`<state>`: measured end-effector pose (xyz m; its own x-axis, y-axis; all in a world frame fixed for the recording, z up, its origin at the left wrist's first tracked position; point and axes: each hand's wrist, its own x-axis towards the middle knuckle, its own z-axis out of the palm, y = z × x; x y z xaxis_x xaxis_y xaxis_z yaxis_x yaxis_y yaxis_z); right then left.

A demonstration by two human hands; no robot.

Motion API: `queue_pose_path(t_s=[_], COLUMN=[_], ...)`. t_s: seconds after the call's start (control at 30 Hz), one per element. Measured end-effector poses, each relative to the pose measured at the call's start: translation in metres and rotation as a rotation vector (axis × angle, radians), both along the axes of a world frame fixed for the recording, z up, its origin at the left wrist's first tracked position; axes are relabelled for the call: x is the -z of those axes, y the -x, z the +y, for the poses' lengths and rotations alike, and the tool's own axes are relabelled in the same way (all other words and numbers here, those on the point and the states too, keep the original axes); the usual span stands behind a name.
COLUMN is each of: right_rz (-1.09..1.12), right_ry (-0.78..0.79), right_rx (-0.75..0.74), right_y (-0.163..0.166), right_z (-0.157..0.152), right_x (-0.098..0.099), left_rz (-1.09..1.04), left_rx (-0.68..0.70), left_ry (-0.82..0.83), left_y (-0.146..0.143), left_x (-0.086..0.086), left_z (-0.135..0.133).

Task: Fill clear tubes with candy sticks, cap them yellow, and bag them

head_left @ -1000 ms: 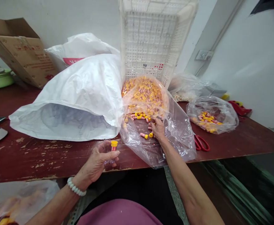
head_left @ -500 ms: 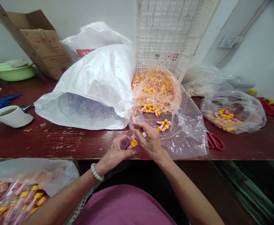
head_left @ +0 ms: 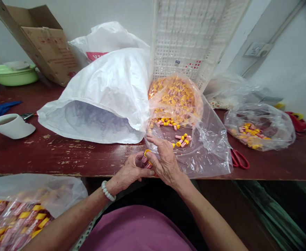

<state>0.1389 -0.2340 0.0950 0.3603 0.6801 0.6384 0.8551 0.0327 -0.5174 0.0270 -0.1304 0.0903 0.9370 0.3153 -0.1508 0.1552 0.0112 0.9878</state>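
Note:
My left hand (head_left: 128, 172), with a white bead bracelet on the wrist, is closed round a small clear tube at the table's front edge. My right hand (head_left: 163, 158) meets it and pinches a small pink roll with a yellow cap (head_left: 146, 155) at the tube's mouth. Just beyond lies an open clear plastic bag (head_left: 207, 146) with loose yellow-capped pieces (head_left: 181, 140) spilled at its mouth and a heap (head_left: 175, 94) of them further in.
A big white sack (head_left: 108, 90) of clear tubes lies left of the bag. A white crate (head_left: 192, 38) stands behind. Red scissors (head_left: 238, 158), a second clear bag of pieces (head_left: 260, 125), a white cup (head_left: 10, 125), a cardboard box (head_left: 45, 42), a green basin (head_left: 11, 74). A bag of filled packs (head_left: 24, 212) sits lower left.
My right hand left the clear bag with a capped piece and came to my left hand. The left hand lowered the tube toward the table edge. The view shifted left.

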Motion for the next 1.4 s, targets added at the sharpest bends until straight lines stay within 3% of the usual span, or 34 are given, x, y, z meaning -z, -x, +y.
queue_pose_path(t_s=[0.07, 0.23, 0.37, 0.47, 0.57, 0.63, 0.77, 0.93, 1.0, 1.07, 1.17, 1.3, 1.4], right_rz=[0.058, 0.014, 0.082, 0.236, 0.279, 0.194, 0.105, 0.186, 0.194, 0.132, -0.052, -0.133, -0.09], right_ry=[0.024, 0.144, 0.11, 0.061, 0.028, 0.042, 0.073, 0.085, 0.057, 0.053, 0.252, 0.39, 0.309], right_rx=[0.01, -0.121, -0.111, -0.127, -0.117, -0.101, -0.104, -0.189, -0.11, 0.121, 0.451, 0.466, 0.459], right_y=[0.0, 0.004, 0.013, 0.016, 0.017, 0.016, 0.019, 0.011, -0.007, -0.034, -0.076, -0.099, -0.085], right_z=[-0.006, -0.014, -0.01, -0.007, -0.008, -0.01, -0.015, -0.011, -0.008, -0.006, -0.007, -0.013, -0.015], right_x=[-0.002, 0.005, 0.017, 0.024, 0.025, 0.022, 0.019, 0.021, 0.023, 0.029, 0.049, 0.072, 0.061], left_rz=[0.008, 0.025, 0.001, 0.003, -0.006, -0.006, 0.012, 0.068, 0.098, 0.118, 0.114, 0.084, 0.093], left_rx=[-0.015, -0.03, -0.094, -0.044, 0.06, 0.05, 0.0, -0.011, -0.035, -0.076, -0.129, -0.12, -0.111], left_ry=[0.011, -0.028, -0.021, 0.047, 0.163, 0.187, 0.092, 0.048, 0.036, 0.046, 0.083, 0.082, 0.063], left_y=[0.002, 0.0, -0.003, -0.003, -0.003, -0.004, -0.008, -0.008, -0.005, -0.002, 0.0, 0.0, -0.002], left_x=[-0.002, 0.005, 0.019, 0.024, 0.023, 0.021, 0.017, 0.009, 0.006, 0.005, 0.005, 0.007, 0.009], left_z=[0.002, 0.002, 0.0, -0.002, -0.001, 0.001, 0.007, 0.01, 0.011, 0.012, 0.013, 0.013, 0.012])
